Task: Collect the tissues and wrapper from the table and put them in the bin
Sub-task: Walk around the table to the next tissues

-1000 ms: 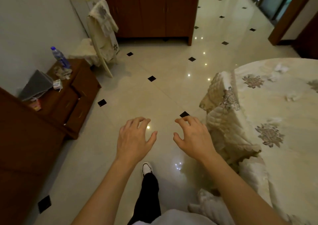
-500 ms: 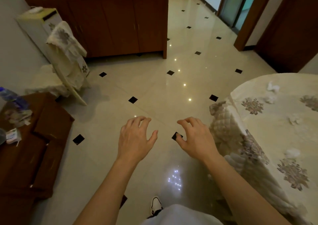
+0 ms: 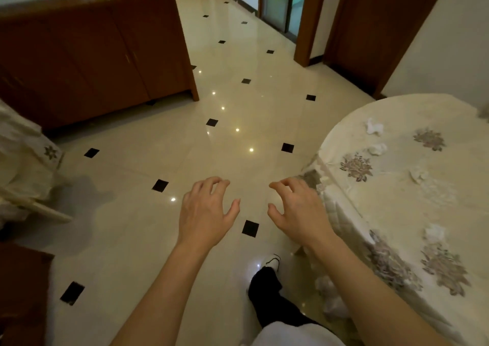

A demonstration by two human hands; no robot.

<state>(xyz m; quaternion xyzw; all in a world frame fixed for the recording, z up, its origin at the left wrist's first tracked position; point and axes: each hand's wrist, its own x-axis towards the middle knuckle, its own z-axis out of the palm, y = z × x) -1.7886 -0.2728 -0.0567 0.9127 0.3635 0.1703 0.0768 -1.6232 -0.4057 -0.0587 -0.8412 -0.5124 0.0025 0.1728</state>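
Observation:
A round table (image 3: 397, 208) under a cream flowered cloth fills the right side. Several crumpled white tissues lie on it: one at the far edge (image 3: 374, 126), one just behind it (image 3: 378, 148), one in the middle (image 3: 418, 175) and one nearer to me (image 3: 435, 231). No wrapper or bin shows. My left hand (image 3: 205, 210) hovers over the floor, fingers spread and curled, holding nothing. My right hand (image 3: 296, 208) is beside the table's left edge, also spread and holding nothing.
A brown wooden cabinet (image 3: 92, 54) stands at the back left. A cloth-covered chair (image 3: 23, 165) is at the left edge and a low wooden unit (image 3: 21, 292) at the bottom left. Shiny tiled floor (image 3: 238, 102) leads to doorways (image 3: 277, 4) at the back. My foot (image 3: 272, 262) is stepping forward.
The view has swung to the right and I have walked forward. The table now sits closer and larger. The side unit with the bottle has slid out of view. Both hands stay spread.

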